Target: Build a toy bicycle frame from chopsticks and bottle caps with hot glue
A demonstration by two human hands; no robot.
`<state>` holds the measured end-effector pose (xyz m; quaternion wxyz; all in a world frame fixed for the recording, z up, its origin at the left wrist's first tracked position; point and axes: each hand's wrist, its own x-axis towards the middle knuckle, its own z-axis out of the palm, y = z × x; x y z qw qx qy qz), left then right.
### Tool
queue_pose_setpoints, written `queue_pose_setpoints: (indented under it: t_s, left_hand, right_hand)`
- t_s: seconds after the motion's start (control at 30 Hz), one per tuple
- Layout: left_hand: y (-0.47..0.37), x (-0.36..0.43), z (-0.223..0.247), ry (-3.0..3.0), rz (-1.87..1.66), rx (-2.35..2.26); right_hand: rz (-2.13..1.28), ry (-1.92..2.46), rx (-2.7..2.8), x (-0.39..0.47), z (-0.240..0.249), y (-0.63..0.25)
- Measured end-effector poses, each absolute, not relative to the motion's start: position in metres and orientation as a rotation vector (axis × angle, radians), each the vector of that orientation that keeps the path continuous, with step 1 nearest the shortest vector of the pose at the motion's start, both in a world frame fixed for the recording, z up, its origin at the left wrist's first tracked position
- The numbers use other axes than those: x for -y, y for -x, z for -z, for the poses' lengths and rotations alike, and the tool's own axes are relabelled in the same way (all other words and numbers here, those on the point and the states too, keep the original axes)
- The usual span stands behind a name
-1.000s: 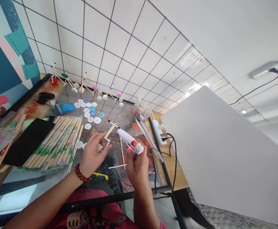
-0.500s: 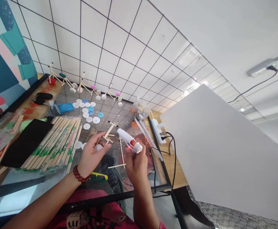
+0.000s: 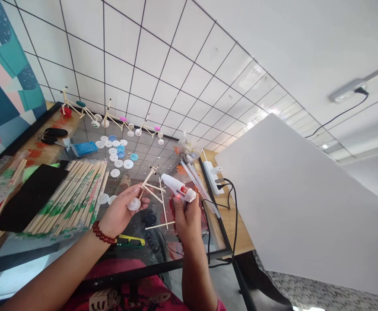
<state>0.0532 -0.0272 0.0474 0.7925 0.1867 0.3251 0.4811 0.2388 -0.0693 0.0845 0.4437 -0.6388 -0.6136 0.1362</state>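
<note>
My left hand point(image 3: 120, 209) pinches a small frame of pale wooden sticks point(image 3: 149, 181), with a white round cap point(image 3: 134, 204) at its lower end. A white glue gun point(image 3: 177, 187) with a red part is in my right hand point(image 3: 188, 218); its nozzle is close to the dark-tipped top of the frame. Whether nozzle and frame touch is unclear. Beneath and beside my hands, more joined sticks point(image 3: 164, 211) lie on the glass tabletop.
Several bottle caps point(image 3: 128, 164) and three finished-looking stick models point(image 3: 111, 116) stand behind. Bundled sticks point(image 3: 68, 196) and black sheet point(image 3: 30, 194) are left, a yellow cutter point(image 3: 131, 241) in front. At right are glue sticks point(image 3: 200, 188), a power strip point(image 3: 213, 177) and black cable point(image 3: 236, 224).
The stick frame has turned in my left hand, so its side sticks and the white cap show more fully. The glue gun's nozzle has moved slightly away from the frame's top.
</note>
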Motion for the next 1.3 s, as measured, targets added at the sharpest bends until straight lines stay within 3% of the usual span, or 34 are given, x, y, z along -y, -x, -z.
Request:
queue_pose_setpoints:
  t_s: [0.4, 0.6, 0.93, 1.3]
  left_hand:
    - [-0.047, 0.022, -0.051, -0.208, -0.976, -0.606]
    - [-0.043, 0.023, -0.053, -0.19, -0.997, -0.559]
    - [-0.045, 0.024, -0.044, -0.256, -1.053, -0.488]
    - [-0.043, 0.028, -0.036, -0.265, -1.012, -0.427]
  right_hand:
    - [-0.919, 1.458, 0.977, 0.052, -0.073, -0.3]
    - [-0.726, 1.293, 0.897, 0.015, -0.042, -0.334]
    - [-0.652, 1.435, 1.099, -0.038, 0.025, -0.349]
    - [-0.485, 1.746, 1.263, -0.037, 0.029, -0.349]
